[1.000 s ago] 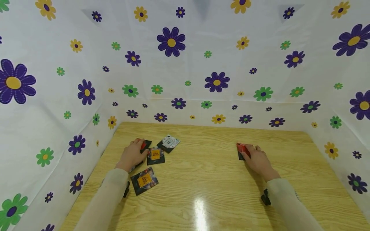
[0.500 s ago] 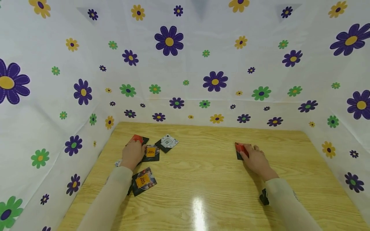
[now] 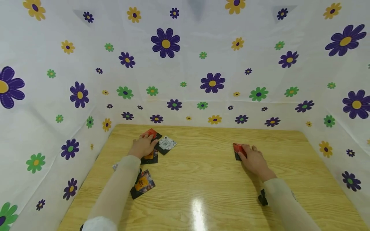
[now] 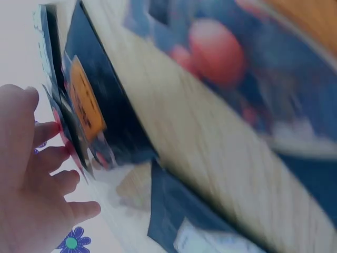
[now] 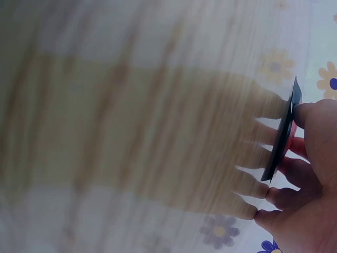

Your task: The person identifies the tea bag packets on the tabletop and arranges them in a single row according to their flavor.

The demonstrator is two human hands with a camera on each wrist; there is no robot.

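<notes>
Desk (image 3: 202, 170): wood-grain surface, smooth, glossy toward the near edge. Packets (image 3: 143, 183) toward the left edge: smooth, printed. Surrounding sheet (image 3: 185, 70): matt, lightly creased.

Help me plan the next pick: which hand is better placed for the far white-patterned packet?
Probably the left hand: it lies beside the white-patterned packet, though it is touching a red packet. The right hand sits across the table, touching another red packet.

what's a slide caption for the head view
Left hand touches a red-and-black packet; right hand touches a similar packet on the table.
</notes>
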